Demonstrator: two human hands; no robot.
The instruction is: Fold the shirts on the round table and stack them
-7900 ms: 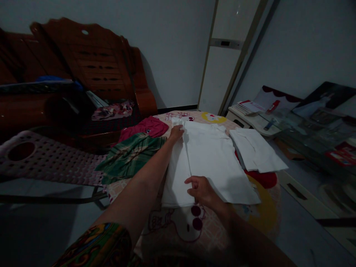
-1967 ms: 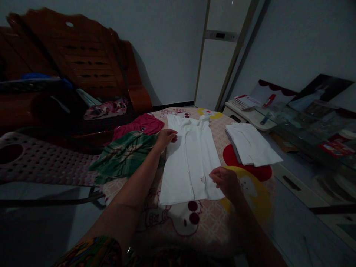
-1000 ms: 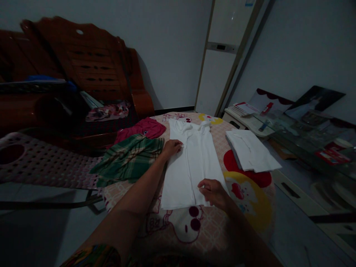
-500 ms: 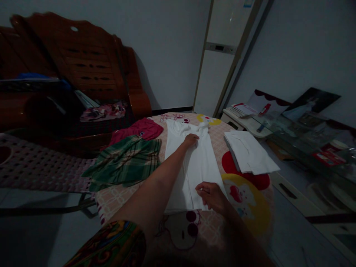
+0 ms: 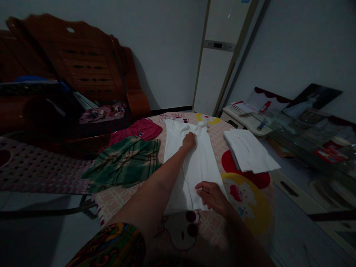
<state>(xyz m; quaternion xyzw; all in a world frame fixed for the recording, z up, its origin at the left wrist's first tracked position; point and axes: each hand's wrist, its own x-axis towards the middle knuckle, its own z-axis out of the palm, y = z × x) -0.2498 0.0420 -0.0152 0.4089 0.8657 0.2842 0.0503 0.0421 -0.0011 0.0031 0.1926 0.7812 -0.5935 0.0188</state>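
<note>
A white shirt (image 5: 200, 163), folded into a long narrow strip, lies on a round table (image 5: 244, 218) with a pink cartoon-print cover. My left hand (image 5: 189, 140) reaches far across and presses down on the shirt just below its collar, fingers curled against the cloth. My right hand (image 5: 211, 194) rests on the near hem of the shirt, fingers bent and pinching the fabric's edge.
A folded white garment (image 5: 250, 151) lies at the right of the table. A green plaid cloth (image 5: 125, 163) and a crimson garment (image 5: 137, 129) lie at the left. A wooden bench (image 5: 83, 70) stands behind, a low cluttered shelf (image 5: 306, 129) at the right.
My left hand has slid from the shirt's left edge up to the collar end. My right hand has stayed at the near hem.
</note>
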